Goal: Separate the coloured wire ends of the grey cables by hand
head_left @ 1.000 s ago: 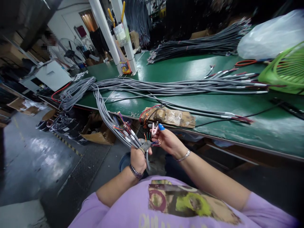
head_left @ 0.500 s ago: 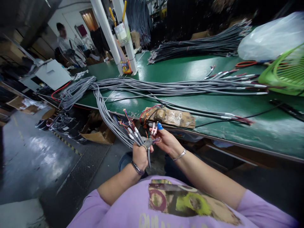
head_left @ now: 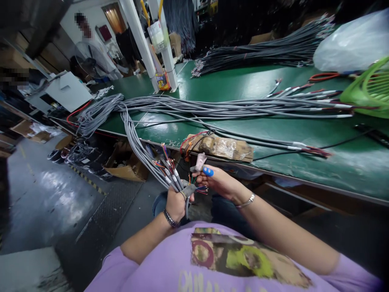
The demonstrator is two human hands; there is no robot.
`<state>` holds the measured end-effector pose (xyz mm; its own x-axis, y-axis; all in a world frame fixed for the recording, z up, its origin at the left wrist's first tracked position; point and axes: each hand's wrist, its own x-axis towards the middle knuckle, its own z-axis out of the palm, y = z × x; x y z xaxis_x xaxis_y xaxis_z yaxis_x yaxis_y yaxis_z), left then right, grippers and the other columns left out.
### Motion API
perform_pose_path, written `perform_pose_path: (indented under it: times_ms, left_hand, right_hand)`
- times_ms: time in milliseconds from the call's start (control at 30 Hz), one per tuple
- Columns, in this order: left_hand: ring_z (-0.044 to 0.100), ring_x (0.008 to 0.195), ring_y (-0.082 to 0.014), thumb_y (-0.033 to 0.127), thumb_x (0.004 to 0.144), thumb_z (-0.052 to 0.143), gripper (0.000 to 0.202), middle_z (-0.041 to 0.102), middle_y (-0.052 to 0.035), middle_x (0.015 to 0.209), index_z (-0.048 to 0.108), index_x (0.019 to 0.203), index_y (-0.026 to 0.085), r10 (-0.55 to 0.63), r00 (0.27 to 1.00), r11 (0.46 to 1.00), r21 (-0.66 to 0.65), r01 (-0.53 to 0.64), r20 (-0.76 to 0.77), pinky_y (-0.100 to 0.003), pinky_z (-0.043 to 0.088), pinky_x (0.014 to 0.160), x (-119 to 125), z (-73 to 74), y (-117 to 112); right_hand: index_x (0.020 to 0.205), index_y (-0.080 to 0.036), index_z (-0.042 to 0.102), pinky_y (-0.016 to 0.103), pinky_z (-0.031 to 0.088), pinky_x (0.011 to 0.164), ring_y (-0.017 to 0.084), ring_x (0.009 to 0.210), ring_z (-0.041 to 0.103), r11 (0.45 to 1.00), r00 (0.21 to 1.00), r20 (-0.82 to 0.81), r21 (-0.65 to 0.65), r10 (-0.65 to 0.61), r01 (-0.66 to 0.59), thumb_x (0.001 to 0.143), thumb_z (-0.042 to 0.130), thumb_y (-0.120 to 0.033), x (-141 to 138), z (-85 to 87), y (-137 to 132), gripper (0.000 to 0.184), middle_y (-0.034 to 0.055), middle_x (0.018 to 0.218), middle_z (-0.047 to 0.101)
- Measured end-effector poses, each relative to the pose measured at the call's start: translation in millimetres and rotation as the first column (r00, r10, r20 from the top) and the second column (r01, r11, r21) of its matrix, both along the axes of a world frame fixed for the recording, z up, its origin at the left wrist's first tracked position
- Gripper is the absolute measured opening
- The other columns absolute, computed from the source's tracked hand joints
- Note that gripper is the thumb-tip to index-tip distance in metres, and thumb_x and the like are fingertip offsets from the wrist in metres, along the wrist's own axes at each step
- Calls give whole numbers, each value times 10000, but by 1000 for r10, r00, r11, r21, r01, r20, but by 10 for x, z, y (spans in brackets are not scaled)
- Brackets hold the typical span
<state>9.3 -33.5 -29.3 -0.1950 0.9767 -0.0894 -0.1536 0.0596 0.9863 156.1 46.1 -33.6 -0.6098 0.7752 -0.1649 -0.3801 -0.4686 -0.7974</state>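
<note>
My left hand point(head_left: 178, 205) is closed around a bunch of grey cables point(head_left: 136, 140) below the table's front edge. Stripped ends with thin coloured wires point(head_left: 165, 156) fan out above this hand. One cable end point(head_left: 190, 190) points right, its multicoloured wires point(head_left: 202, 189) splayed toward my other hand. My right hand point(head_left: 220, 183), with a blue covering on its thumb, has its fingers curled just right of those wires. At its fingertips is a pale pink clip point(head_left: 200, 161), blurred and tilted, apparently pinched; its lower part is partly hidden.
A taped wooden block point(head_left: 225, 148) with wires sits at the edge of the green table point(head_left: 252, 87). Long grey cables point(head_left: 212, 106) lie across it, and black cables point(head_left: 258, 54) behind. A green basket point(head_left: 369, 91) and white plastic bag point(head_left: 352, 42) stand right. A person point(head_left: 106, 52) is at back left.
My right hand has drawn slightly right, away from the cable end, and the pink clip has turned. My left hand still grips the cables. The camera view has shifted a little.
</note>
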Motion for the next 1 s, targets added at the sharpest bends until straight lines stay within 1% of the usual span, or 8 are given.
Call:
perform_pose_path:
  times_ms: [133,300,500,633,733,800,867,1000]
  left_hand:
    - [406,410,-72,392,717,698,398,478,21,418,524,449,154,-52,998,998,-32,50,-43,-220,312,451,-55,-31,-59]
    - [427,428,-84,395,687,715,396,485,12,410,531,430,157,-113,991,993,-45,111,-67,-232,343,481,-71,1,-82]
    - [428,417,-84,375,695,706,376,506,6,421,534,443,156,-218,971,975,-67,212,-100,-240,341,486,-108,3,-97]
    - [409,403,-79,404,672,723,387,485,14,402,528,448,156,-265,962,961,-94,259,-63,-239,334,480,-127,65,-91]
    - [395,390,-77,426,633,749,389,476,19,393,529,457,157,-307,950,945,-130,299,-51,-238,306,457,-143,127,-103]
    - [397,392,-76,435,620,758,400,478,17,394,524,449,159,-322,945,939,-148,311,-59,-237,301,455,-163,145,-123]
    - [397,395,-76,440,629,752,409,477,15,396,519,442,160,-319,946,939,-158,307,-62,-236,298,457,-185,142,-145]
    - [388,389,-74,427,671,726,397,472,16,392,528,453,160,-292,954,949,-145,281,-65,-235,283,457,-214,120,-159]
  right_hand:
    - [808,-145,651,234,429,589,103,625,533,970,978,198,216,67,-110,605,817,-393,4,155,-68,361,9,741,638]
    - [708,-156,593,225,401,533,99,567,501,939,951,294,292,93,-182,564,830,-389,-51,195,-165,361,-25,626,599]
    - [626,-155,604,227,397,528,88,525,492,947,953,284,265,105,-183,596,802,-414,-34,171,-236,327,-27,575,595]
    - [655,-149,655,240,420,543,98,539,516,969,962,241,173,130,-175,590,806,-391,-11,115,-264,292,-9,602,628]
    - [710,-159,690,251,454,594,109,587,551,997,987,158,69,26,-37,555,829,-338,32,39,-237,274,2,655,656]
    - [740,-184,695,260,475,639,110,623,567,994,989,96,-1,-111,111,548,836,-304,92,15,-195,266,-4,694,662]
    - [762,-199,695,275,491,676,112,647,580,983,981,80,-45,-176,180,567,828,-292,161,20,-158,254,4,745,676]
    - [846,-183,704,256,485,667,115,701,604,998,988,150,-49,-32,39,588,818,-287,211,54,-166,300,52,907,700]
